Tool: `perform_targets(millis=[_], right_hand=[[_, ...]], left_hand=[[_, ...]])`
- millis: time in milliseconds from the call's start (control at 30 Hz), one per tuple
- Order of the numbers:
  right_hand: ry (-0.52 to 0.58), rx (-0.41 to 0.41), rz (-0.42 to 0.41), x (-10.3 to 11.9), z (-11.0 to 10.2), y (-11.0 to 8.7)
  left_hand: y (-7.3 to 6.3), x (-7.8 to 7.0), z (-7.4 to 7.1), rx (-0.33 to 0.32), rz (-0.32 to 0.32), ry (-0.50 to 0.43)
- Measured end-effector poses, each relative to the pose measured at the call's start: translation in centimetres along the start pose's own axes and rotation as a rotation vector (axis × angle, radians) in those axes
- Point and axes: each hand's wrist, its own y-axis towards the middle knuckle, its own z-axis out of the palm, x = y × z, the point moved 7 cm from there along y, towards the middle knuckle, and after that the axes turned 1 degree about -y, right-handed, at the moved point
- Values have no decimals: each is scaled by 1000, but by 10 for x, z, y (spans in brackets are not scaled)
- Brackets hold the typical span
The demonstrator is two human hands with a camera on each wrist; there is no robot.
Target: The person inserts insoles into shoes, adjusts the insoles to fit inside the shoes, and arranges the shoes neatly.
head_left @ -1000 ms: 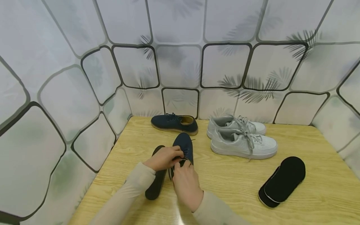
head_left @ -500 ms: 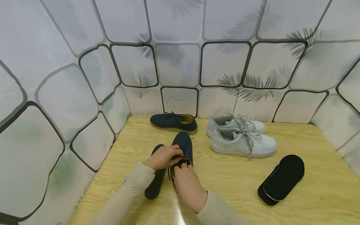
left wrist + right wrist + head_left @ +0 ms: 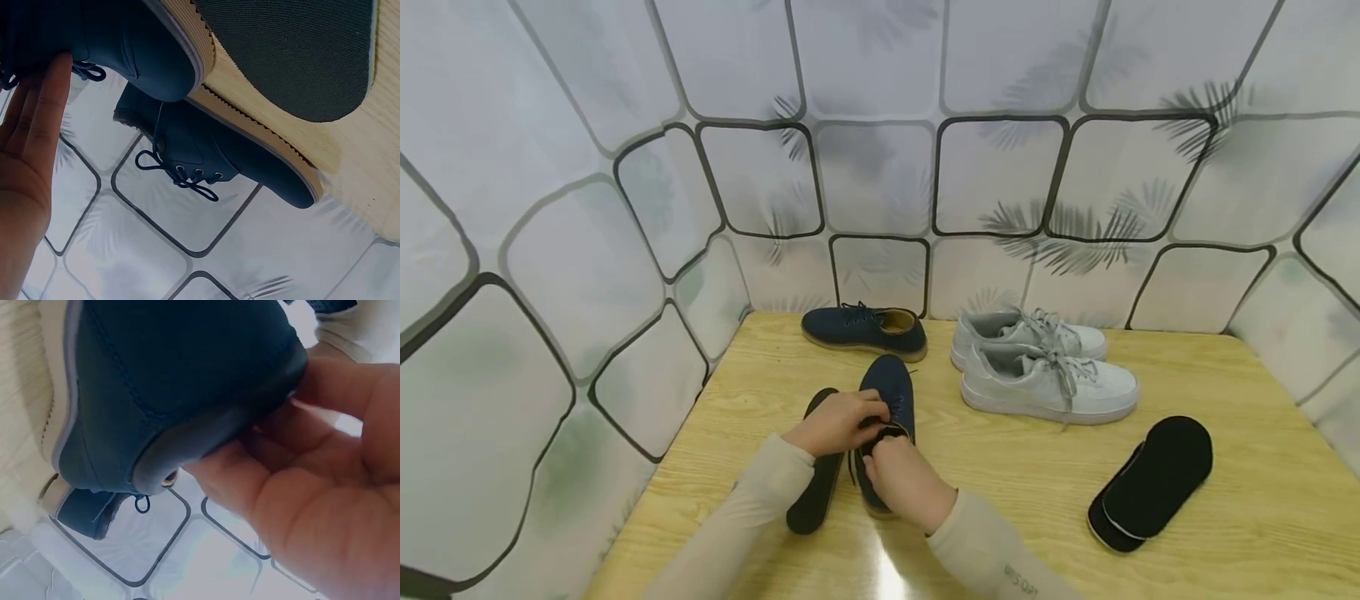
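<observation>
A navy lace-up shoe (image 3: 889, 382) stands on the table, toe pointing away from me. My left hand (image 3: 837, 423) grips it by the tongue, below the laces. In the left wrist view, that hand's fingers (image 3: 47, 119) lie along the lacing. My right hand (image 3: 904, 478) reaches over the heel end, its fingertips hidden inside the opening. In the right wrist view, its fingers (image 3: 231, 475) pass over the dark padded collar (image 3: 200, 431). What they touch inside cannot be seen. A dark insole (image 3: 817, 492) lies just left of the shoe, under my left wrist.
The other navy shoe (image 3: 857, 327) sits sideways at the back, near the patterned curtain (image 3: 880, 183). Two white sneakers (image 3: 1052, 385) stand right of it. Black insoles (image 3: 1153, 483) lie stacked on the wooden table (image 3: 1015, 467) at the right.
My right hand has turned and shifted slightly right, its fingers deeper in the shoe; more of the heel now shows. My left hand keeps its hold on the tongue.
</observation>
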Motion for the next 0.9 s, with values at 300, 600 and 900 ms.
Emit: perform_targets(millis=[300,600,900], right_hand=[[-55,170,-131,2,13,-2],[-190,163,-77,-2,17,-3],[-234,236,-78,-4,22,0]], left_hand=[[0,-3,-3,7,-23,4],[-1,-8,0,-14,-15,27],[-3,-5,0,-27,-22,35]])
